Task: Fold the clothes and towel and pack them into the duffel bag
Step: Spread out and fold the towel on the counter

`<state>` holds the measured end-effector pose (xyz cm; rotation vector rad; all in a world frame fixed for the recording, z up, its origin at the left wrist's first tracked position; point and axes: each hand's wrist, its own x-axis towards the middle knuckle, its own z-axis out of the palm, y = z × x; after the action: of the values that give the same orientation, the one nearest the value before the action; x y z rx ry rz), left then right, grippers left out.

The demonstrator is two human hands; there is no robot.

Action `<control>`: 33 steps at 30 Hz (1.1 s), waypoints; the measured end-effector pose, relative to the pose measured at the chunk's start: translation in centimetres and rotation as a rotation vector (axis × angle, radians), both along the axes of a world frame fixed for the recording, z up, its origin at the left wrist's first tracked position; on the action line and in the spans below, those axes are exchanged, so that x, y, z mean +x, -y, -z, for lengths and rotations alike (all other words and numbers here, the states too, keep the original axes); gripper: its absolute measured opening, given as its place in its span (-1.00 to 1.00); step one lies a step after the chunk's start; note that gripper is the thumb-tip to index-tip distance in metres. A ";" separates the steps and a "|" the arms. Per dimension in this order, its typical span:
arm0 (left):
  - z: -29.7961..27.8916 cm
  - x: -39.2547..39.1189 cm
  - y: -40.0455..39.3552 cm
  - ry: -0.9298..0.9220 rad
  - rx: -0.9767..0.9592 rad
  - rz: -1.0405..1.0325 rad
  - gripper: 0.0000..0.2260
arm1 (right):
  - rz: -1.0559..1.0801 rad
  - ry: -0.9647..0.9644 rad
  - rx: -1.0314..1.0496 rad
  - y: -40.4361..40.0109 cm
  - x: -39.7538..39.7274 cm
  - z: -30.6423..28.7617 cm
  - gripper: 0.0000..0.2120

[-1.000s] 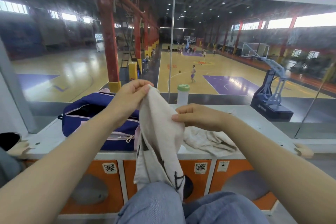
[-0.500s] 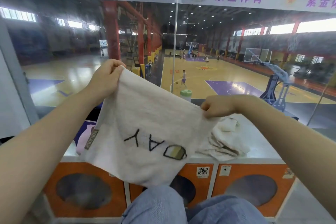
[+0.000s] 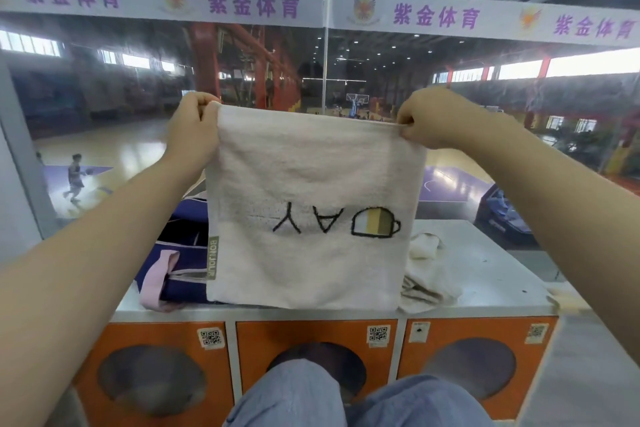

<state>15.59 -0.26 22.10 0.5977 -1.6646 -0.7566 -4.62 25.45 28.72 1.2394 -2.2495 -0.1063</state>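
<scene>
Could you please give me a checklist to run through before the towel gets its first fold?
1. Left hand pinches the top left corner of the towel: ok.
2. Right hand pinches the top right corner: ok.
3. Towel hangs flat, top edge taut: ok.
4. Bottom edge level: not ok, it slants slightly.
5. Duffel bag open to receive it: cannot tell, the towel hides most of it.
6. Crumpled cloth on the locker top folded: not ok.
</scene>
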 end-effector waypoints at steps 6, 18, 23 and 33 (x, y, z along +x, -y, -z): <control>-0.3 -2.1 0.2 0.089 0.009 0.066 -0.79 | 0.055 0.052 0.073 -3.3 -0.6 -1.9 -0.80; 5.7 -13.6 2.9 0.647 0.127 0.242 -0.80 | 0.365 0.261 0.203 -0.3 -10.2 5.3 -0.88; 9.6 -18.9 5.2 0.481 0.368 0.285 -0.77 | 0.314 0.214 -0.030 2.2 -16.2 10.3 -0.84; 15.2 -19.9 5.1 0.246 0.294 0.286 -0.91 | 0.113 0.329 -0.305 0.8 -18.0 15.9 -0.77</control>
<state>-4.29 -5.33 6.93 0.6864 -1.9048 -1.1884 -22.57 24.64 12.85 1.0235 -2.4959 0.4127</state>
